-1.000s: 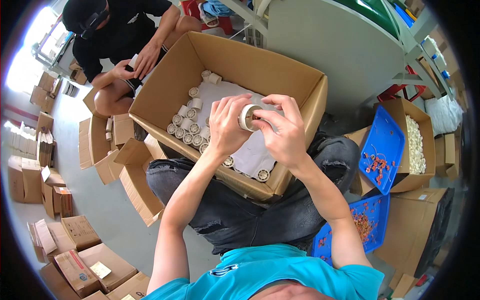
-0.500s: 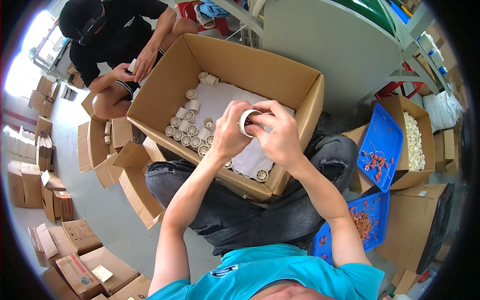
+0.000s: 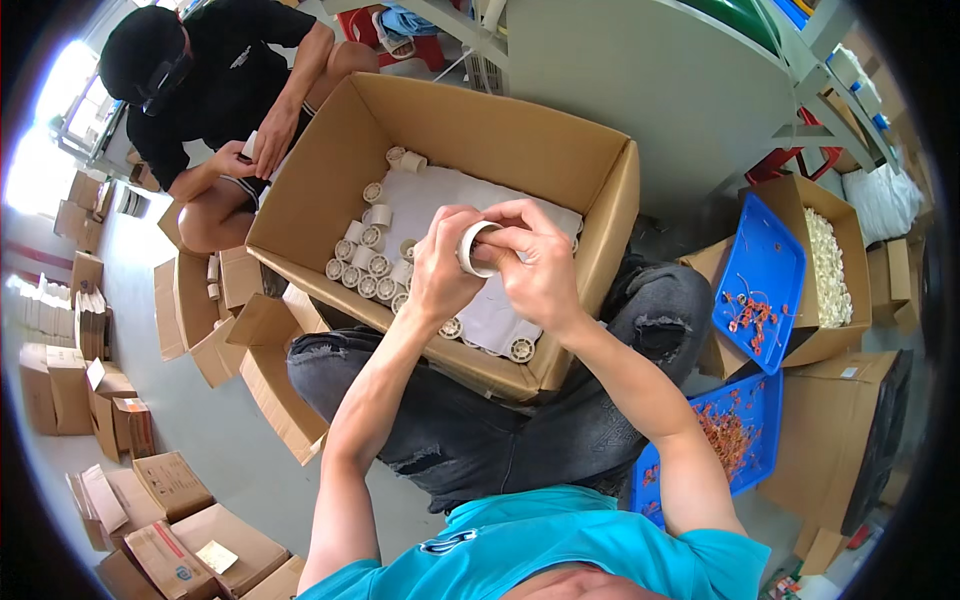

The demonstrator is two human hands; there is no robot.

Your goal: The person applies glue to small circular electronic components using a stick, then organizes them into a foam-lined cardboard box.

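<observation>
Above a large cardboard box [image 3: 480, 116], my left hand [image 3: 440, 268] is closed around a white plastic ring-shaped housing [image 3: 468, 246], its round opening turned to the right. The fingertips of my right hand [image 3: 538, 262] reach into that opening, pinched together; what they hold, if anything, is hidden. Inside the box, white spoked cylindrical parts [image 3: 366, 265] stand and lie mostly along the left and near sides, on a white sheet [image 3: 445, 186]. One spoked part [image 3: 521, 349] lies in the near right corner.
On my right are a blue tray [image 3: 752, 262] with red-orange wired pieces, a lower blue tray [image 3: 765, 425] with more, and a carton of cream pieces [image 3: 828, 275]. Open cartons [image 3: 270, 350] stand on the left. A person in black [image 3: 215, 90] sits far left, handling a white part.
Both hands have shifted slightly left in the picture with the white housing, as has the box. The right fingers still work inside its opening.
</observation>
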